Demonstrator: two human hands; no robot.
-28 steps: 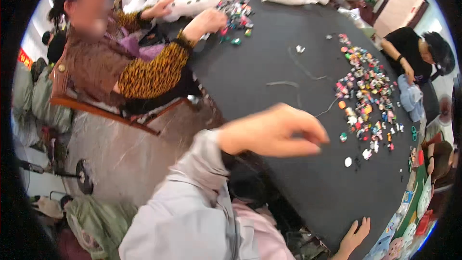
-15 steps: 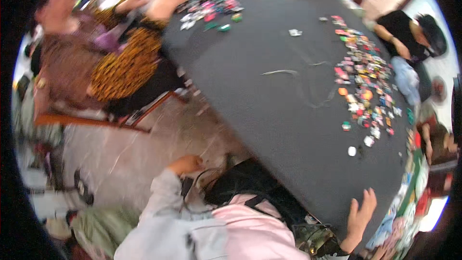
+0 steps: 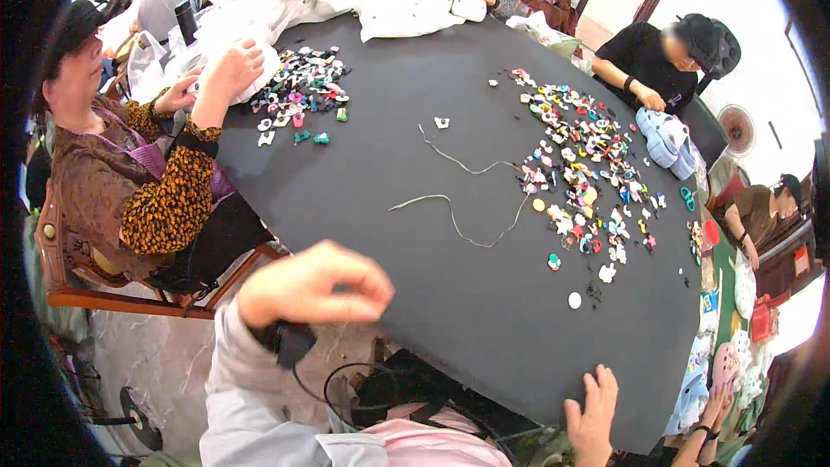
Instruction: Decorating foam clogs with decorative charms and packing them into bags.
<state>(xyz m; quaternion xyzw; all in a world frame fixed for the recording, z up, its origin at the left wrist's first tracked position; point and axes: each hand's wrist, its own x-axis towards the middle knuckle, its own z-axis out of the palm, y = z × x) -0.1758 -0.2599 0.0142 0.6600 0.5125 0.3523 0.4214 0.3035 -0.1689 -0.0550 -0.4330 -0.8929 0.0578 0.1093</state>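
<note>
My left hand [image 3: 316, 285] is raised over the near left edge of the dark table [image 3: 450, 294], its fingers curled in toward the thumb. Nothing shows in the gap between them, and the hand is slightly blurred. My right hand [image 3: 594, 411] rests at the table's near edge with its fingers stretched out, holding nothing. Beyond it lie a white round piece [image 3: 575, 300] and a small black tangle [image 3: 594, 293]. A large spread of small colourful charms [image 3: 588, 156] covers the right side of the table. A thin pale cord [image 3: 450, 207] curves left from the charms.
A seated person [image 3: 147, 173] on the left handles a white thing beside a second charm pile [image 3: 303, 86]. At the far right, a person in black [image 3: 653, 65] holds a light blue clog [image 3: 666, 143]. White bags [image 3: 402, 9] lie at the far edge.
My left hand has risen from low beside my body to above the table edge. My right hand stays open by the near edge. The view has shifted, showing more of the far side.
</note>
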